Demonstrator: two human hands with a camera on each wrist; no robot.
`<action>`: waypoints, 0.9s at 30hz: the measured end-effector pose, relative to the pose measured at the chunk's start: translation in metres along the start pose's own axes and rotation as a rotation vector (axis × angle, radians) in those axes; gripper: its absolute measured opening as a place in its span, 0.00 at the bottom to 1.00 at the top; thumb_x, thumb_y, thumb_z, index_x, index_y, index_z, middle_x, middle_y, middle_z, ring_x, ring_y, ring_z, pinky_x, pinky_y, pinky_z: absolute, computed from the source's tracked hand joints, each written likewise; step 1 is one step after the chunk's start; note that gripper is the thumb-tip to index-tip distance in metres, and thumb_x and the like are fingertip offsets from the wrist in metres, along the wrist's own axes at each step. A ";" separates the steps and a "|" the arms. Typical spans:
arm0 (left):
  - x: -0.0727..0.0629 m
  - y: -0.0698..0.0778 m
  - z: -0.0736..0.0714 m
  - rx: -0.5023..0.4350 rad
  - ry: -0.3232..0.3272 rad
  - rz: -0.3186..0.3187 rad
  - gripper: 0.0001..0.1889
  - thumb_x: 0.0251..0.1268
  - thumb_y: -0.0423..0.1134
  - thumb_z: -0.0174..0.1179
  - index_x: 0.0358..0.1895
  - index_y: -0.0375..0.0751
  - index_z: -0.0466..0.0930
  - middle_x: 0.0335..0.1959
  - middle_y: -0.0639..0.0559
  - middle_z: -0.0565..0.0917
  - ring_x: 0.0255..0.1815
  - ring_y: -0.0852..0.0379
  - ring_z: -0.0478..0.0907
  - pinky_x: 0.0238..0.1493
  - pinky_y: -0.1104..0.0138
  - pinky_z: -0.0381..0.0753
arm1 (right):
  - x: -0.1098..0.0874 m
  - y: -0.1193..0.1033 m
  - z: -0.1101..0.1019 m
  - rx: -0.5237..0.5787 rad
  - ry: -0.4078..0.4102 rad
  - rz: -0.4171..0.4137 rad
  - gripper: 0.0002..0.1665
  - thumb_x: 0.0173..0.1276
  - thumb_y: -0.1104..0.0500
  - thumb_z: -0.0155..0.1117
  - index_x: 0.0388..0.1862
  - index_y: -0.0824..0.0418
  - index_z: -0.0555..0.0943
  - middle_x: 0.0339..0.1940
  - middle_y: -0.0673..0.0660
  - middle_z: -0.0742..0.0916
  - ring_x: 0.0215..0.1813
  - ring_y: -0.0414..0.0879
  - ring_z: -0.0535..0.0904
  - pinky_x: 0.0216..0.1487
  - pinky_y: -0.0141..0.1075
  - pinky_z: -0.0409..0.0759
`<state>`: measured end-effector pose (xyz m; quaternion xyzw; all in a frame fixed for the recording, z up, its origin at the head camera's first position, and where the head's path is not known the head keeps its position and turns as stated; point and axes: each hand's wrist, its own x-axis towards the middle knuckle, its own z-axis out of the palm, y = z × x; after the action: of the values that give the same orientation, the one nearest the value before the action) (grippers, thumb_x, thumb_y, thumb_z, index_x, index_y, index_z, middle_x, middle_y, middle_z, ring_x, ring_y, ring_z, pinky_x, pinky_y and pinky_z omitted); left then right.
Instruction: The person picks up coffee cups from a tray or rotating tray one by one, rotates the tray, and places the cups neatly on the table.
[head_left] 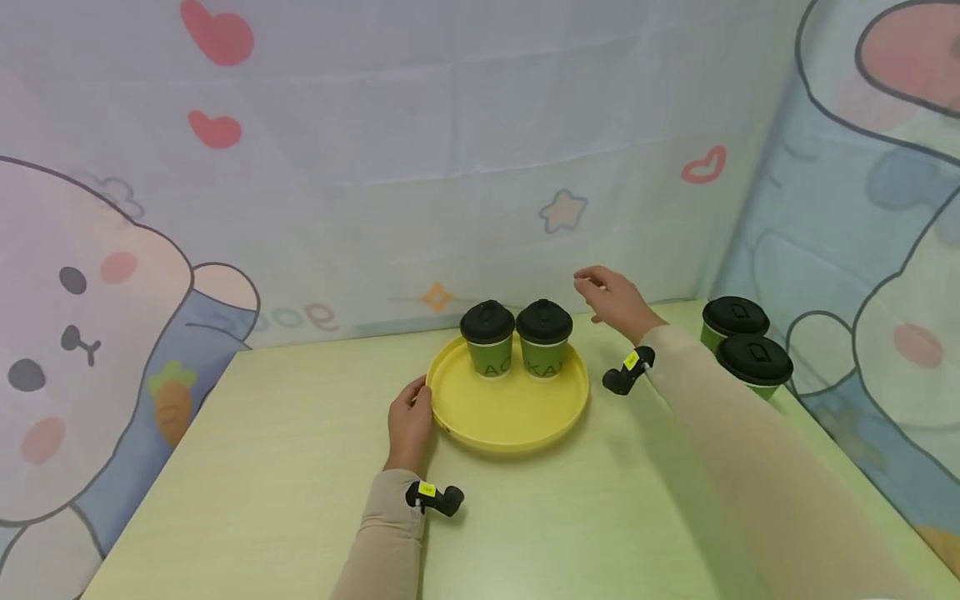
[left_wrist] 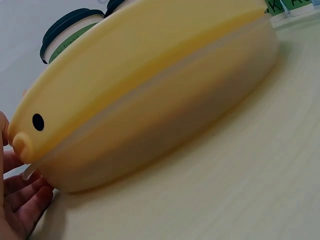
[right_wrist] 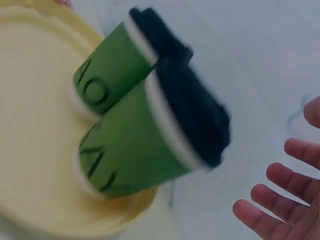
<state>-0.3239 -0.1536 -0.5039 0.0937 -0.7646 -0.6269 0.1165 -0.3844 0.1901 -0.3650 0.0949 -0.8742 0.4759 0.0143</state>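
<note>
A round yellow tray (head_left: 510, 421) lies on the table, with an eye spot and a small bump on its side in the left wrist view. Two green paper cups with black lids, a left cup (head_left: 489, 357) and a right cup (head_left: 543, 358), stand side by side toward its back. My left hand (head_left: 409, 423) holds the tray's left rim, fingers low against the outer wall (left_wrist: 150, 145). To the right of the cups, my right hand (head_left: 617, 302) is raised with spread fingers (right_wrist: 287, 182), holding nothing, apart from the nearer cup (right_wrist: 132, 145).
Two more lidded green cups stand at the table's right side, a back cup (head_left: 735, 317) and a front cup (head_left: 754, 360), beyond my right forearm. A printed cloth backdrop (head_left: 420, 183) rises along the table's back edge and continues on the right.
</note>
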 end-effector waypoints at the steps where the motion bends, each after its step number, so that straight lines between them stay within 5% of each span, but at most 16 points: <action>1: 0.000 0.000 0.000 0.002 0.002 0.000 0.21 0.76 0.44 0.49 0.65 0.44 0.80 0.61 0.45 0.81 0.59 0.47 0.77 0.61 0.54 0.74 | 0.003 -0.010 -0.001 -0.033 -0.022 -0.035 0.31 0.81 0.41 0.47 0.75 0.56 0.68 0.68 0.62 0.75 0.64 0.59 0.73 0.59 0.54 0.77; 7: 0.003 -0.003 0.001 0.016 0.003 0.013 0.21 0.75 0.44 0.49 0.64 0.43 0.81 0.59 0.44 0.83 0.54 0.48 0.79 0.57 0.57 0.75 | 0.019 -0.049 0.007 -0.334 -0.263 -0.166 0.29 0.79 0.48 0.52 0.75 0.55 0.69 0.73 0.62 0.71 0.73 0.60 0.65 0.70 0.58 0.65; 12: 0.002 -0.004 0.001 0.015 0.010 0.006 0.21 0.75 0.44 0.50 0.63 0.43 0.81 0.59 0.45 0.83 0.52 0.49 0.79 0.54 0.59 0.75 | 0.025 -0.058 0.021 -0.489 -0.470 -0.164 0.35 0.68 0.59 0.55 0.76 0.52 0.68 0.79 0.62 0.62 0.79 0.61 0.56 0.70 0.57 0.64; 18: 0.001 -0.004 0.000 -0.003 0.001 0.006 0.20 0.75 0.44 0.50 0.64 0.45 0.81 0.61 0.47 0.82 0.53 0.49 0.79 0.55 0.58 0.76 | 0.026 -0.057 0.027 -0.565 -0.514 -0.179 0.43 0.57 0.70 0.54 0.75 0.51 0.71 0.77 0.61 0.66 0.75 0.60 0.62 0.61 0.51 0.71; 27: 0.003 -0.002 -0.002 -0.010 -0.016 -0.015 0.20 0.76 0.45 0.50 0.65 0.46 0.80 0.62 0.47 0.81 0.54 0.49 0.78 0.56 0.58 0.75 | 0.028 -0.057 0.029 -0.604 -0.535 -0.186 0.41 0.58 0.70 0.57 0.73 0.54 0.73 0.71 0.61 0.71 0.64 0.57 0.70 0.58 0.49 0.75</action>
<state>-0.3261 -0.1568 -0.5056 0.0938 -0.7616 -0.6323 0.1064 -0.4001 0.1310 -0.3303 0.2855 -0.9351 0.1532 -0.1435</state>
